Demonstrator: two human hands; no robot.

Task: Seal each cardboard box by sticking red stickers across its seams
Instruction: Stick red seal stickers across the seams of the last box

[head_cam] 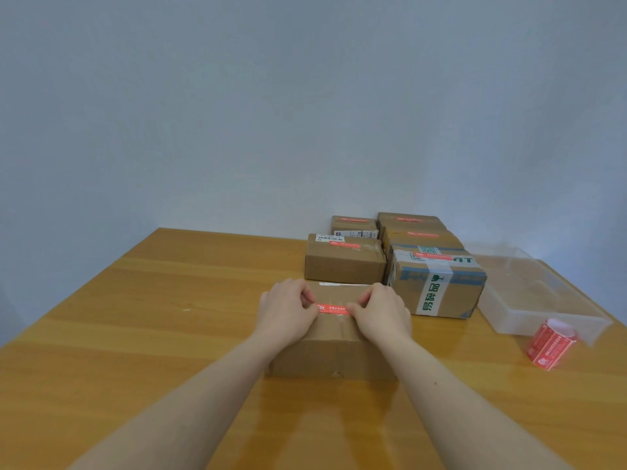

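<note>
A plain cardboard box (334, 347) lies on the wooden table in front of me. A red sticker (334, 309) stretches left to right across its top. My left hand (286, 308) pinches the sticker's left end and my right hand (383, 312) pinches its right end, both resting on the box top. Behind it stand several more cardboard boxes, each with a red sticker on top: a brown one (344, 262), one with green print and clear tape (437, 283), and others further back (415, 232).
A roll of red stickers (551, 344) lies on the table at the right. Beside it sits a clear plastic tray (543, 300). The wooden table (152, 317) ends against a pale wall at the back.
</note>
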